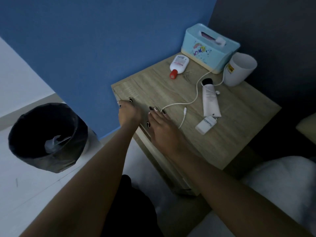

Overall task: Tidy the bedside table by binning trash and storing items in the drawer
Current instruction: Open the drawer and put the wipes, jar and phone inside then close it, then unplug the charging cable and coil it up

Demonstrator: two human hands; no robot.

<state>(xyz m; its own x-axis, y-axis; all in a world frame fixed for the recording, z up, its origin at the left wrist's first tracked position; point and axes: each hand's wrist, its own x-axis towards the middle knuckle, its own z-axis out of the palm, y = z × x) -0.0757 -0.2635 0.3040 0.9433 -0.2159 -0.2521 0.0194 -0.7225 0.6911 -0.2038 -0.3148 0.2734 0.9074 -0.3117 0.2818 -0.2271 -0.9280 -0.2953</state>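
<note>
The wooden bedside table (230,134) holds a white bottle with a red cap (179,63), a white tube with a black cap (210,100), a small white box (206,124) and a white charging cable (184,103). My left hand (129,112) curls over the table's front edge near its left corner. Beside it, my right hand (160,125) lies with its fingers spread on the tabletop by the cable's end and its thumb against the front face. The drawer front (153,147) below looks closed. A black-lined bin (22,127) on the floor to the left holds crumpled trash (54,142).
A light blue tissue box (210,50) and a white cup (239,71) stand at the back of the table. A blue wall runs behind and left of the table. Bedding (282,177) lies to the right.
</note>
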